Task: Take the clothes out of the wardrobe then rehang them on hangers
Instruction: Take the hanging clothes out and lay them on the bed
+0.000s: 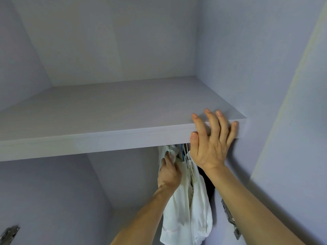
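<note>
Pale lilac-grey wardrobe panels fill the view, with a wide shelf (106,119) running across the middle. At about four o'clock the right hand (210,144) lies flat over the shelf's front edge near its right end. Its fingers are straight and spread on the board, its thumb is on the edge face, and it holds nothing. At six o'clock, below the shelf, the left hand (169,171) reaches upward with its fingers curled into a fold of a pale garment (163,152), gripping it just under the board. Thin hangers (184,152) show at one o'clock of that hand, bunched close together; what they hang from is hidden behind the shelf. White clothes (187,209) hang down from them between the two forearms, touching the left wrist. A dark garment (209,184) shows behind them, beside the right forearm. Metal hinges sit on the side panels, one (230,218) at five o'clock and another (8,234) at eight o'clock.
</note>
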`<action>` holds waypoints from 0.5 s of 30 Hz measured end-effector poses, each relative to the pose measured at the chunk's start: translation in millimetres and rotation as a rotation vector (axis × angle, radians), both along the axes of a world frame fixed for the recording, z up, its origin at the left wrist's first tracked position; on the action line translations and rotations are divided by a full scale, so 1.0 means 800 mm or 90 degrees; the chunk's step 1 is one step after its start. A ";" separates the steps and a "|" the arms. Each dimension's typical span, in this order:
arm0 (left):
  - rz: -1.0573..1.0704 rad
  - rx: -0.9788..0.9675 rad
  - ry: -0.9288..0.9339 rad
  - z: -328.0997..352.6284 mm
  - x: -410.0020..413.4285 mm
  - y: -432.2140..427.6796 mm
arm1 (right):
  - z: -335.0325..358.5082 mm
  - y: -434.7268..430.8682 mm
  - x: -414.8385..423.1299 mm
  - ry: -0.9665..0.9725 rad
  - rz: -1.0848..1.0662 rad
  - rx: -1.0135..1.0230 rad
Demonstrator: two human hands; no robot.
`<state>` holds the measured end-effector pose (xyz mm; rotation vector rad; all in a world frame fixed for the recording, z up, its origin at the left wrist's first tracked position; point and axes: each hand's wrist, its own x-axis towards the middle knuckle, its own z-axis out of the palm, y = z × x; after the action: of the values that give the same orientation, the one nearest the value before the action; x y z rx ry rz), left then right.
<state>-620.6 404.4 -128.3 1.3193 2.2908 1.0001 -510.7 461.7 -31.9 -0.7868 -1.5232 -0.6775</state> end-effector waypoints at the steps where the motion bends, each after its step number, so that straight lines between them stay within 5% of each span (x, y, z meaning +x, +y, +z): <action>1: 0.020 0.027 -0.021 0.000 0.000 0.002 | 0.000 0.001 0.000 -0.002 0.001 -0.002; 12: 0.079 0.056 -0.123 0.022 -0.037 -0.031 | 0.001 -0.005 0.002 0.002 -0.003 -0.010; 15: 0.098 0.127 -0.254 0.030 -0.049 -0.041 | 0.003 -0.007 0.004 -0.005 -0.006 -0.028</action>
<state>-659.6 371.7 -104.1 0.9132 2.0482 1.4305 -507.8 456.0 -29.5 -0.8254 -1.5473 -0.6561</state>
